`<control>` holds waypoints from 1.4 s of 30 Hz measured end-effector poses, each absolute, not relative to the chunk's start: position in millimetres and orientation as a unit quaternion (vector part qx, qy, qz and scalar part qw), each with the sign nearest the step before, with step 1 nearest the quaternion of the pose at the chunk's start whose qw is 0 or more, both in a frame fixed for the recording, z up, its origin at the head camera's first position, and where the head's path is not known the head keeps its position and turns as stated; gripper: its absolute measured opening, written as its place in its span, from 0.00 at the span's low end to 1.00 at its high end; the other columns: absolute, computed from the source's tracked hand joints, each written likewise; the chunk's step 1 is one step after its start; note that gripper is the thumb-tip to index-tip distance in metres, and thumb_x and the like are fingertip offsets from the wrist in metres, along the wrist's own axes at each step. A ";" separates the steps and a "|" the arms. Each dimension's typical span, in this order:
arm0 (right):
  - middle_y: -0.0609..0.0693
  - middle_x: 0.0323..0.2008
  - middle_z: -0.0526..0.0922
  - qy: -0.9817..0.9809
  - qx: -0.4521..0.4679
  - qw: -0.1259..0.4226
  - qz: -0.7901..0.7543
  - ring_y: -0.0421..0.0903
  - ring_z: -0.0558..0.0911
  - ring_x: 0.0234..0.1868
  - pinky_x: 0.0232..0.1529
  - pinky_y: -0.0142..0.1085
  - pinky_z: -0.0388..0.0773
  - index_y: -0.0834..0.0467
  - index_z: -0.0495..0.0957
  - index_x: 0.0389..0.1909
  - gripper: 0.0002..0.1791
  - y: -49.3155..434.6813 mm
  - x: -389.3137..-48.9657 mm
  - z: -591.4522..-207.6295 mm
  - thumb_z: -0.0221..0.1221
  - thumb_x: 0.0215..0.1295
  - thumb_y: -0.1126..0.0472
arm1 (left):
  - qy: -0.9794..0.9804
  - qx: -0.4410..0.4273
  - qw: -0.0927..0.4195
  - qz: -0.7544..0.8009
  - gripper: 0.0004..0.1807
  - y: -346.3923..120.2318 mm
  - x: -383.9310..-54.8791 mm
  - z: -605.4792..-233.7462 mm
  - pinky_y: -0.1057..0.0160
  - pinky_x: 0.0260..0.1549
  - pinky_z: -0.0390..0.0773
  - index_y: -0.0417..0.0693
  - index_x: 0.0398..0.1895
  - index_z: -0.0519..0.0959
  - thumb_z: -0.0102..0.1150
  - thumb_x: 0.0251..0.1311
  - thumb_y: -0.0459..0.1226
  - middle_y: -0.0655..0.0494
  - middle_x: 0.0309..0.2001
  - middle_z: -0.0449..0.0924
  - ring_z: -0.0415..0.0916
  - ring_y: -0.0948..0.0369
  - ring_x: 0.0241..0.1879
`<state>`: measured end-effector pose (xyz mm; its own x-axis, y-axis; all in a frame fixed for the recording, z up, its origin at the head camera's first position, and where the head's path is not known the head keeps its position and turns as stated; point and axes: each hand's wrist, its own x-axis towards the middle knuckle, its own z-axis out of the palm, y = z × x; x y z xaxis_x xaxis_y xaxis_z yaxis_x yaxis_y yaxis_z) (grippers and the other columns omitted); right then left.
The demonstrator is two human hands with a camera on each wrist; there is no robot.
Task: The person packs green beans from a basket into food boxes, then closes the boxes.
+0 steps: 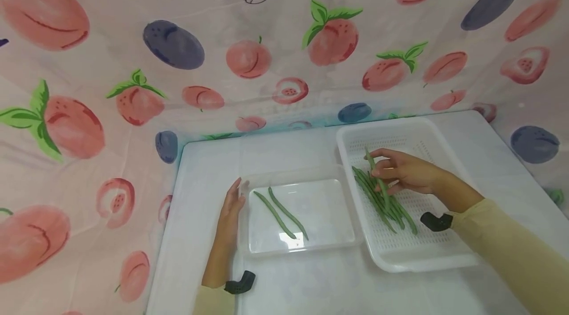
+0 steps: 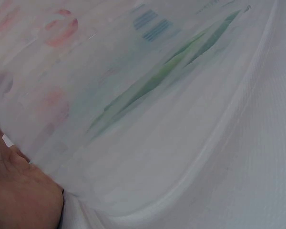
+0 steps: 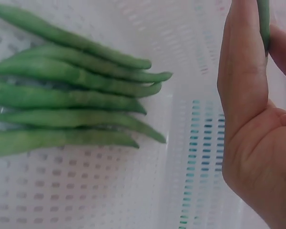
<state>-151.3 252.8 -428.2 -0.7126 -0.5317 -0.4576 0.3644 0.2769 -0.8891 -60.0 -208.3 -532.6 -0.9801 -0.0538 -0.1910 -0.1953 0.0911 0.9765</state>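
In the head view my right hand (image 1: 397, 172) is over the white perforated basket (image 1: 382, 261), pinching a green bean (image 1: 384, 191) between thumb and fingers. Below it a bunch of green beans (image 1: 371, 195) lies on the basket floor, partly hidden by the hand. The right wrist view shows several of these beans (image 3: 71, 100) side by side, with the held bean (image 3: 263, 21) at the top edge. My left hand (image 1: 231, 206) rests against the left wall of a clear plastic box (image 1: 302, 251), fingers fairly straight. Two green beans (image 1: 277, 214) lie inside that box.
Box and basket stand side by side on a white table (image 1: 311, 285), the basket's left rim right at the box's right side. A fruit-patterned cloth (image 1: 266, 19) rises behind the table and along its sides. Both wrists carry a black strap piece (image 1: 240, 283).
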 end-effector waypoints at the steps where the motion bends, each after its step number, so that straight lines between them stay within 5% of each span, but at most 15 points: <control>1: 0.54 0.44 0.77 0.707 -0.059 0.374 -0.598 0.50 0.89 0.43 0.39 0.44 0.88 0.60 0.49 0.75 0.36 251.4 -150.8 -426.9 0.57 0.75 0.61 | 0.736 -0.084 0.053 0.670 0.26 -208.1 -60.1 -532.6 0.33 0.75 0.48 0.84 0.76 0.58 0.42 0.77 0.55 0.71 0.82 0.48 0.40 0.58 0.83; 11: 0.52 0.46 0.74 0.722 -0.079 0.360 -0.585 0.50 0.88 0.45 0.37 0.43 0.87 0.62 0.52 0.75 0.38 232.6 -152.1 -415.9 0.61 0.73 0.61 | 0.733 -0.085 0.052 0.673 0.27 -207.9 -60.4 -533.6 0.32 0.74 0.49 0.81 0.76 0.58 0.43 0.77 0.54 0.69 0.82 0.48 0.41 0.56 0.83; 23: 0.52 0.42 0.79 0.736 -0.106 0.356 -0.566 0.50 0.87 0.44 0.39 0.49 0.87 0.66 0.66 0.58 0.23 204.2 -153.6 -404.0 0.63 0.71 0.60 | 0.731 -0.084 0.052 0.675 0.27 -209.7 -62.0 -536.1 0.32 0.74 0.50 0.79 0.77 0.59 0.44 0.77 0.54 0.68 0.82 0.47 0.41 0.55 0.83; 42: 0.53 0.38 0.81 0.712 -0.107 0.391 -0.574 0.45 0.85 0.34 0.33 0.41 0.88 0.63 0.65 0.63 0.24 166.2 -153.7 -406.6 0.59 0.75 0.56 | 0.728 -0.083 0.054 0.678 0.27 -208.2 -61.5 -533.5 0.32 0.73 0.52 0.78 0.77 0.58 0.44 0.77 0.53 0.69 0.82 0.47 0.41 0.54 0.83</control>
<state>-153.7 166.2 -406.6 -0.6721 -0.6000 -0.4339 0.2967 0.3187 -0.9002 -61.5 -208.2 -533.5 -0.9803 -0.0476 -0.1915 -0.1944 0.0672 0.9786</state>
